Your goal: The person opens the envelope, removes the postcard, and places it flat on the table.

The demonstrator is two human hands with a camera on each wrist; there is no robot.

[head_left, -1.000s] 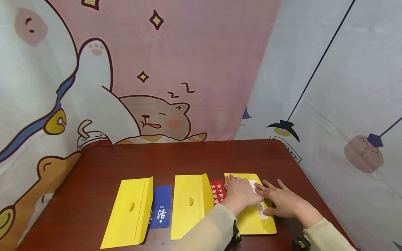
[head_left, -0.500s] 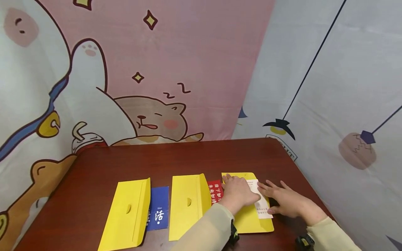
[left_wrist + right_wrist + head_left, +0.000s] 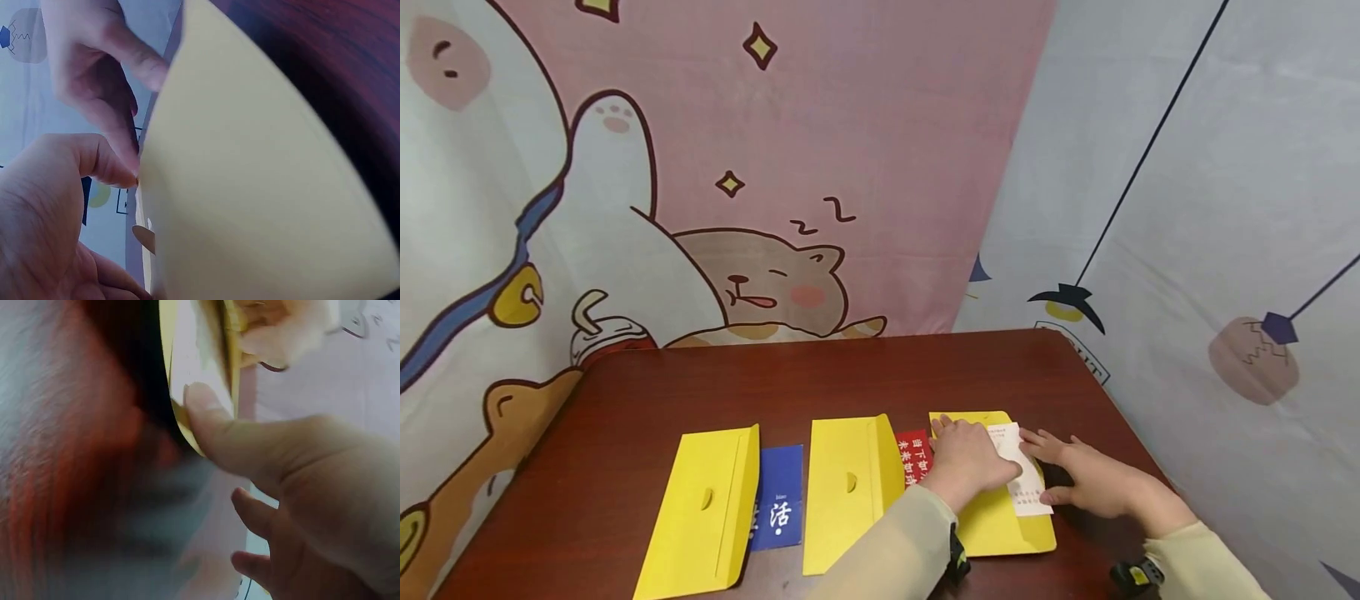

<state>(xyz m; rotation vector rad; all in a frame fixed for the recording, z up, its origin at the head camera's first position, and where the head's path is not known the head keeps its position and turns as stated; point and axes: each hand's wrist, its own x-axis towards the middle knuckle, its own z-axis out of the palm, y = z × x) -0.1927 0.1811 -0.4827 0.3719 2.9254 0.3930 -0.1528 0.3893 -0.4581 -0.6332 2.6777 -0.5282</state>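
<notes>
Toward the right of the table lies a yellow envelope (image 3: pixel 1007 537) with its open side facing right. My left hand (image 3: pixel 970 458) lies across it, thumb and fingers gripping the edge at its opening in the left wrist view. A white printed card (image 3: pixel 1026 475) sits partly in that opening, bowed along its length, its inner part hidden under the left hand. My right hand (image 3: pixel 1086 479) holds the card's outer edge, fingertips at the far corner and thumb at the near one. In the right wrist view the right thumb (image 3: pixel 203 403) overlaps the card.
To the left lie a red card (image 3: pixel 913 457), partly covered, a second yellow envelope (image 3: pixel 842 492), a blue card (image 3: pixel 781 492) and a third yellow envelope (image 3: pixel 700 508). The brown table (image 3: pixel 820 375) meets a cartoon-printed cloth (image 3: pixel 887 167) at its back.
The white card has shifted and now bows up between the right fingers and thumb. My right hand has moved slightly right; the left hand stays on the envelope. The head view has turned slightly right.
</notes>
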